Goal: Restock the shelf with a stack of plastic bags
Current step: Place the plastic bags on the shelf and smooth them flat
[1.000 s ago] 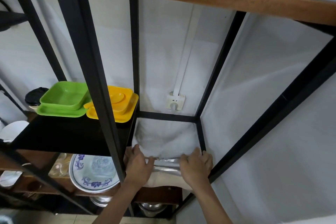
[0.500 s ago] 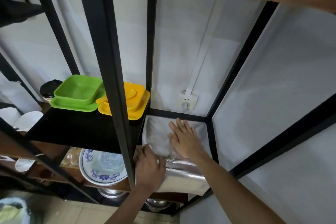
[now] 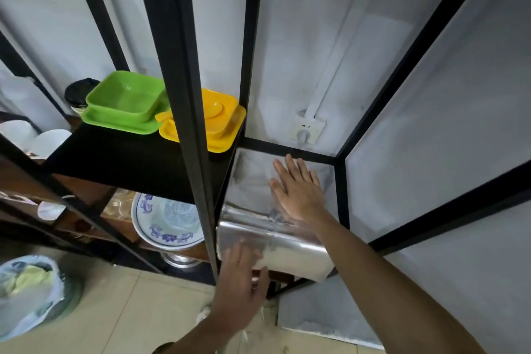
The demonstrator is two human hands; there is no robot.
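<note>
A stack of clear, shiny plastic bags point(image 3: 253, 195) lies on the right-hand bay of the black metal shelf point(image 3: 342, 190), with its front part point(image 3: 290, 253) curling down over the shelf's front edge. My right hand point(image 3: 296, 190) rests flat on top of the stack, fingers spread and pointing to the wall. My left hand point(image 3: 241, 284) is lower, blurred, in front of the hanging edge of the bags, fingers apart; whether it touches them I cannot tell.
Green dishes point(image 3: 126, 103) and yellow dishes point(image 3: 209, 121) sit on the black board to the left. A blue-patterned plate point(image 3: 163, 221) stands below. A thick black post point(image 3: 189, 95) rises in front. A wall socket point(image 3: 307, 131) is behind. A filled bag point(image 3: 28, 293) lies on the floor.
My right hand went from the stack's front edge to lying flat on top, farther back. My left hand dropped below the front edge. The view tilted down.
</note>
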